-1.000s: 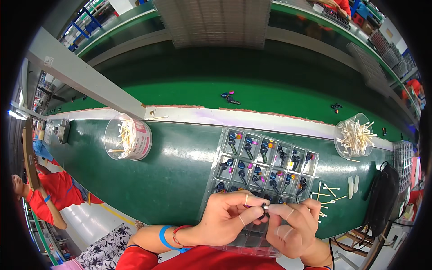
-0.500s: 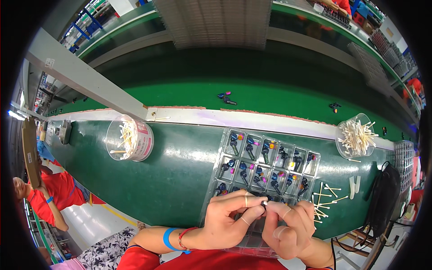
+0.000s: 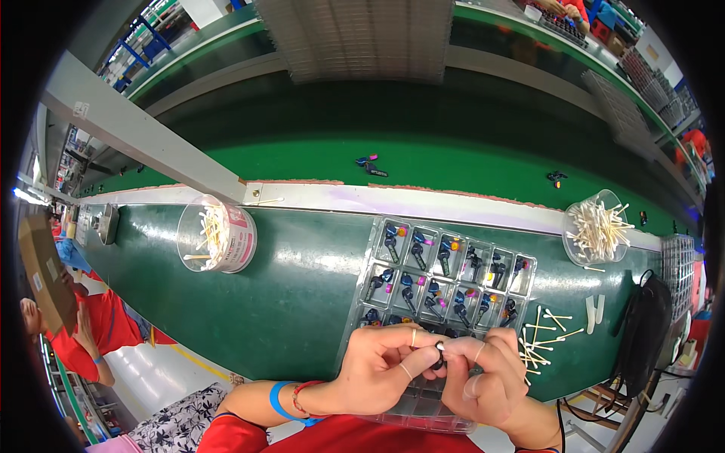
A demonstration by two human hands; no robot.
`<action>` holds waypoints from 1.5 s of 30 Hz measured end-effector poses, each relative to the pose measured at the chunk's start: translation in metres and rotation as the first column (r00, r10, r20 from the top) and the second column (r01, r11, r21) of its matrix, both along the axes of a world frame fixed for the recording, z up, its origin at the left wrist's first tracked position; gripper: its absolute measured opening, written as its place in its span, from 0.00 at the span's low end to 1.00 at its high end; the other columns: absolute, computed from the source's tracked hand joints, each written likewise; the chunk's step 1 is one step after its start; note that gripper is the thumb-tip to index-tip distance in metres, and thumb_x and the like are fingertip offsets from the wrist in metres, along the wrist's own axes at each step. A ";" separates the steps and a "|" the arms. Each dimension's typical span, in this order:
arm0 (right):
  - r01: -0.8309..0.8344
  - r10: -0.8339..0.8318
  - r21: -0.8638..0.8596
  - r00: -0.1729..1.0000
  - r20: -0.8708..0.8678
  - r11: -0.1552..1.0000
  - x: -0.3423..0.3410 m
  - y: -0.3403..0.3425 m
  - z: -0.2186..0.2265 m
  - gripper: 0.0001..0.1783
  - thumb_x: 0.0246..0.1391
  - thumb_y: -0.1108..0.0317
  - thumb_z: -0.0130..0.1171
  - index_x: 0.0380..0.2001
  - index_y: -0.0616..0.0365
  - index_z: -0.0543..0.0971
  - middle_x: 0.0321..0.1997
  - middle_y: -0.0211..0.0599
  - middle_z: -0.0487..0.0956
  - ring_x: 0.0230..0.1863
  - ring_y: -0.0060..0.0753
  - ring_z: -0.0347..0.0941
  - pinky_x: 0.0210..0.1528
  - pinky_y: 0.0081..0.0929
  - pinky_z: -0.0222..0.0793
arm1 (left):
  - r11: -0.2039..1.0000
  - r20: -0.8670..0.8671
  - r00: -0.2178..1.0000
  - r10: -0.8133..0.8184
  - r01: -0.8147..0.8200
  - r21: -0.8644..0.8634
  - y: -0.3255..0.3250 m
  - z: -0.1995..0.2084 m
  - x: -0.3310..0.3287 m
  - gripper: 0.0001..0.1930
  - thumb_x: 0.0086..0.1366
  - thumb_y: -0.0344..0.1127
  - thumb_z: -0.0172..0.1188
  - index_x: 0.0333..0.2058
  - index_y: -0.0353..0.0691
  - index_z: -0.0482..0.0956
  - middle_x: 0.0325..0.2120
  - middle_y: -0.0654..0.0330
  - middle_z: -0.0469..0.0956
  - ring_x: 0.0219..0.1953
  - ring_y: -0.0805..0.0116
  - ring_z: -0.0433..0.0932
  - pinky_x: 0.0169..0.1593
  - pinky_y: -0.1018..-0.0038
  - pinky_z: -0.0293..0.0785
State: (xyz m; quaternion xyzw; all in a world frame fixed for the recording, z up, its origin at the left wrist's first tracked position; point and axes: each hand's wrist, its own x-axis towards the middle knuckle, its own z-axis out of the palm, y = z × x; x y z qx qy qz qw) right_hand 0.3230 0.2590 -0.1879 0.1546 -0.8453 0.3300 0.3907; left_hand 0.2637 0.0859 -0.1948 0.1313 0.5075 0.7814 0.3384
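Observation:
Between my fingertips, over the near part of a clear tray, is a small dark earbud [image 3: 438, 359]. My left hand [image 3: 383, 368] pinches it from the left with thumb and forefinger. From the other side, the closed fingers of my right hand [image 3: 483, 375] grip it too. A small white spot shows at its top; whether that is a swab tip or glare, I cannot tell. The clear compartment tray [image 3: 365, 296] holds dark earbuds with pink, orange and yellow parts, several in view. My hands cover its nearer compartments.
A tub of cotton swabs [image 3: 240, 240] stands at left, another tub [image 3: 585, 253] at right. Loose swabs [image 3: 538, 337] lie right of the tray, near a black bag [image 3: 642, 332]. Beyond the pale ledge [image 3: 332, 195], earbuds [image 3: 370, 167] rest on a green belt. A co-worker [image 3: 106, 332] holds cardboard at far left.
The earbud in my fingers has turned and shows more of its dark body. Earbuds on the belt have shifted slightly left. The co-worker's cardboard has tilted and moved.

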 end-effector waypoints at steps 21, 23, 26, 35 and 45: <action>0.161 -0.157 0.166 0.987 -0.035 0.973 0.005 -0.005 0.006 0.24 0.47 0.86 0.65 0.19 0.54 0.60 0.32 0.43 0.86 0.17 0.27 0.66 0.27 0.30 0.55 | 1.000 -0.089 0.996 -0.010 0.012 0.023 -0.002 -0.006 -0.001 0.12 0.72 0.18 0.59 0.51 0.28 0.83 0.43 0.50 0.86 0.41 0.67 0.88 0.42 0.76 0.87; 0.156 -0.156 0.142 0.988 -0.012 0.977 0.006 -0.003 0.004 0.24 0.47 0.86 0.66 0.19 0.54 0.60 0.32 0.42 0.85 0.18 0.27 0.66 0.27 0.31 0.56 | 0.998 -0.060 0.997 -0.044 0.046 0.030 -0.001 -0.007 -0.003 0.12 0.72 0.19 0.58 0.51 0.28 0.83 0.43 0.51 0.86 0.41 0.68 0.88 0.42 0.75 0.87; 0.126 -0.129 0.069 0.991 0.029 0.990 0.009 0.004 0.000 0.23 0.48 0.87 0.66 0.21 0.53 0.61 0.33 0.41 0.85 0.19 0.28 0.66 0.29 0.33 0.58 | 0.996 0.042 0.996 -0.085 0.084 0.027 0.000 -0.004 -0.003 0.11 0.74 0.21 0.58 0.52 0.28 0.83 0.42 0.52 0.86 0.41 0.68 0.87 0.43 0.74 0.86; 0.146 -0.141 -0.179 0.989 0.040 0.973 0.020 0.030 -0.002 0.22 0.53 0.87 0.65 0.27 0.53 0.63 0.38 0.43 0.82 0.24 0.30 0.64 0.32 0.33 0.62 | 0.962 0.199 0.945 -0.259 0.233 0.143 -0.006 0.014 -0.017 0.11 0.77 0.26 0.55 0.52 0.30 0.82 0.43 0.53 0.84 0.41 0.63 0.87 0.44 0.71 0.86; 0.057 -0.055 -0.050 0.998 0.025 0.997 0.019 0.022 0.011 0.26 0.43 0.87 0.71 0.29 0.51 0.63 0.40 0.32 0.85 0.26 0.32 0.71 0.34 0.34 0.64 | 0.970 0.195 0.955 -0.225 0.200 0.140 -0.005 0.016 -0.010 0.12 0.75 0.29 0.59 0.50 0.26 0.81 0.42 0.46 0.84 0.39 0.58 0.88 0.39 0.70 0.85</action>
